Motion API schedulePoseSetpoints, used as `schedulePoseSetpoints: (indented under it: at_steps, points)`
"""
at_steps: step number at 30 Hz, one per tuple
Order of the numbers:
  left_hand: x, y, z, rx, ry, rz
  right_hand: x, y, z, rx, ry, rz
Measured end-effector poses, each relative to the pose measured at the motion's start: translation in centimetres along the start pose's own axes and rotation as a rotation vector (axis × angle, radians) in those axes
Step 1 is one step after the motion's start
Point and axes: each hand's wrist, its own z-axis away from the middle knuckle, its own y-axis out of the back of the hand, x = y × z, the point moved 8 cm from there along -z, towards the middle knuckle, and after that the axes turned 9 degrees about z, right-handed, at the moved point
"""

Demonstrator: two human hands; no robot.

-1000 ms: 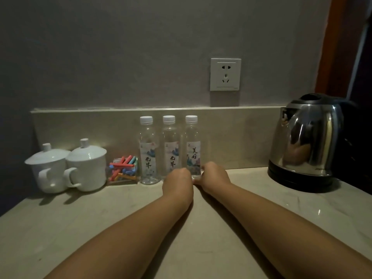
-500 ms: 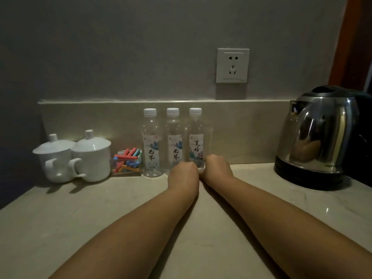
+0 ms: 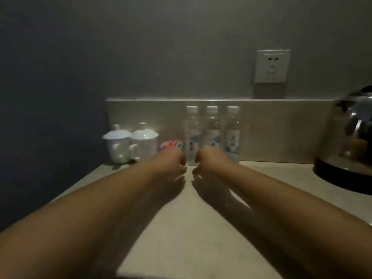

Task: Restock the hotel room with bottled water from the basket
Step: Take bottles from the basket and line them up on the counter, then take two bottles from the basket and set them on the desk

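- three water bottles stand in a neat row at the back of the bench (image 3: 193, 228), upright and side by side: the left bottle (image 3: 191, 135), the middle bottle (image 3: 211, 129) and the right bottle (image 3: 232, 135).
- the left hand (image 3: 171, 164) and the right hand (image 3: 209, 162) are low in front of the row, loosely curled, with a small gap between them.
- neither hand seems to be holding a bottle (the picture is blurry, so i cannot tell for sure if a fingertip touches one).
- the basket is not in the picture, so i cannot tell if more bottles are left in it.
- two white lidded cups (image 3: 130, 143) and some bright packets (image 3: 172, 143) sit to the left of the bottles, and a shiny kettle (image 3: 350, 143) sits to the right.
- my guess: this spot is stocked, and what is left may be a little tidying, or other spots in the room.
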Motion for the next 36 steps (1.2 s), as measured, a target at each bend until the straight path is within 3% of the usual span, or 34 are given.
schedulePoseSetpoints:
  at_steps: [4,11,15,19,26,36]
  points:
    - [-8.0,4.0,6.7,0.060,0.161,0.015,-9.4,-0.4,0.0,-0.004,0.228,-0.069]
    - [-23.3,11.9,24.3,0.149,0.509,-0.073,-30.2,-3.0,3.5,0.049,0.472,-0.162]
    - [-30.5,14.5,35.3,0.148,0.668,-0.105,-43.3,-6.4,8.8,-0.052,0.665,-0.204]
    - [-35.8,14.3,43.8,0.127,0.750,-0.080,-51.8,-11.0,14.0,-0.180,0.781,-0.125]
    - [-43.5,8.7,54.3,0.015,0.842,-0.012,-58.1,-19.0,19.6,-0.376,0.780,-0.120]
    - [-51.0,-3.6,61.2,-0.267,0.944,0.104,-58.2,-32.9,22.6,-0.665,0.716,-0.032]
